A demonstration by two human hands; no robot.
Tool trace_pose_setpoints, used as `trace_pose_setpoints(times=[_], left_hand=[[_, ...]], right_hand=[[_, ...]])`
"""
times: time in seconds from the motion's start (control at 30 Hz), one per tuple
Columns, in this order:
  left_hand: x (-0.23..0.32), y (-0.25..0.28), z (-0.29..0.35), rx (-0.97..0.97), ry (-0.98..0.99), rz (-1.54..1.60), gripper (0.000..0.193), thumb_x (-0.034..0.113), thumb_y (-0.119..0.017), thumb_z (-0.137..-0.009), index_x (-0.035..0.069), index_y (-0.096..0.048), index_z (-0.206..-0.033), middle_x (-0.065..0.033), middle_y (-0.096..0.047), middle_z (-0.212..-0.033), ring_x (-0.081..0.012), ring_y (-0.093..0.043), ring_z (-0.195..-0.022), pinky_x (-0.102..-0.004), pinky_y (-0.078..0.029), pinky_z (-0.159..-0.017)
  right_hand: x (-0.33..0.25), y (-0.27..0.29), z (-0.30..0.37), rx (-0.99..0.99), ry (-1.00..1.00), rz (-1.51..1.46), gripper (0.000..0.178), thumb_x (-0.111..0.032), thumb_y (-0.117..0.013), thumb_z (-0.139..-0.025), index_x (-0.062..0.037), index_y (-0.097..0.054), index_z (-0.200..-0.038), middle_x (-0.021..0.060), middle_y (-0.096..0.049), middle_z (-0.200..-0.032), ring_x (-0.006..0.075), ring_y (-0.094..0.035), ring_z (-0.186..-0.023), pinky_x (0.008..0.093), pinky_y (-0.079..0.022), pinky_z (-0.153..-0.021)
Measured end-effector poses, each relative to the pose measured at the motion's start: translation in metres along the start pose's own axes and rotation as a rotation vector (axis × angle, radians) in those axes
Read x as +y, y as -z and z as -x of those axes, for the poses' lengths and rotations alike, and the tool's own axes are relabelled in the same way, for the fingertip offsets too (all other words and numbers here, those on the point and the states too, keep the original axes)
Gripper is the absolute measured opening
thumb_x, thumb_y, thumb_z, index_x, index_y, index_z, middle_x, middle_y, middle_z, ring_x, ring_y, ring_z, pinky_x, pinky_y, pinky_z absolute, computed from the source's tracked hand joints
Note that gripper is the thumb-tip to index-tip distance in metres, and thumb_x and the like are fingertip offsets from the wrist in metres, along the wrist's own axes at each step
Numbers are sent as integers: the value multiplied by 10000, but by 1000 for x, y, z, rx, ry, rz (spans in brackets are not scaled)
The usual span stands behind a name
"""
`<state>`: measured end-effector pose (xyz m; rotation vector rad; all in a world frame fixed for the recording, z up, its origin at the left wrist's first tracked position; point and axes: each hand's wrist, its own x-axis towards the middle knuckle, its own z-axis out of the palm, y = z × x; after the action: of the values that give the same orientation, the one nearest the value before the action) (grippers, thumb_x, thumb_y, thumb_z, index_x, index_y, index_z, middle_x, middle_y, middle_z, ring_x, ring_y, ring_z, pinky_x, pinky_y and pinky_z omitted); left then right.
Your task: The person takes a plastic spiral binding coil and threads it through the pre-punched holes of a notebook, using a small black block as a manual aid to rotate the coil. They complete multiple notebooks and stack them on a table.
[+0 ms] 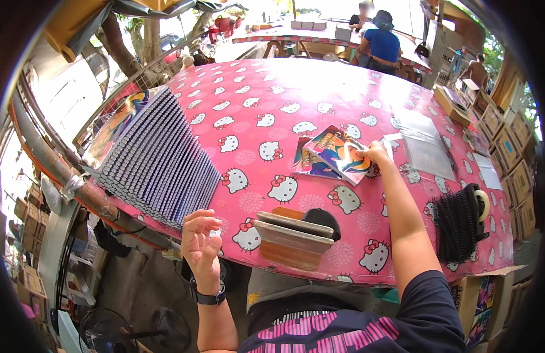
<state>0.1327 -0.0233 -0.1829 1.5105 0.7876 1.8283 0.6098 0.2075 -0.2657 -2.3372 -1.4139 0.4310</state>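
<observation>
My right hand (375, 152) reaches out over the table, its fingers closed on the right edge of a colourful notebook (336, 152). This notebook lies askew on top of another colourful notebook (308, 162). My left hand (201, 244) is raised near the table's front edge, fingers curled, with a small white label (214, 233) at the thumb and fingertips. Beyond it, to the left, rises a tall stack of spiral-bound notebooks (158, 159). In front of my body lies a wood-and-grey block (293, 232) with a dark round piece (322, 222) beside it.
The table wears a pink cat-patterned cover (249, 194). Clear plastic sheets (428, 147), a bundle of black spiral coils (455, 226) and a tape roll (482, 206) lie at right. Cartons (513, 147) line the right side. A fan (108, 332) stands lower left. People (381, 44) sit at a far table.
</observation>
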Motion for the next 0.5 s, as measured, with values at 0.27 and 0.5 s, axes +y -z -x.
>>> trace_pose_setpoints(times=[0.27,0.5], left_hand=[[-10,-6,-5,-20,22,-35,348,173,-647,-761,62,-570,-1082,-70,-523,-1161,-128,-532,-925,-279,-418,-806],[-15,-34,-42,29,-52,-235,578,78,-705,-705,44,-501,-1245,-72,-492,-1230,-157,-498,-1044,-291,-410,-843]], right_hand=[[-2,-3,11,322,97,86,635,-398,-876,-569,-8,-576,-970,146,-664,-920,298,-637,-869,382,-487,-771],[-93,78,135,351,542,-185,368,-102,-807,-626,-26,-499,-814,128,-591,-806,321,-590,-800,400,-450,-666]])
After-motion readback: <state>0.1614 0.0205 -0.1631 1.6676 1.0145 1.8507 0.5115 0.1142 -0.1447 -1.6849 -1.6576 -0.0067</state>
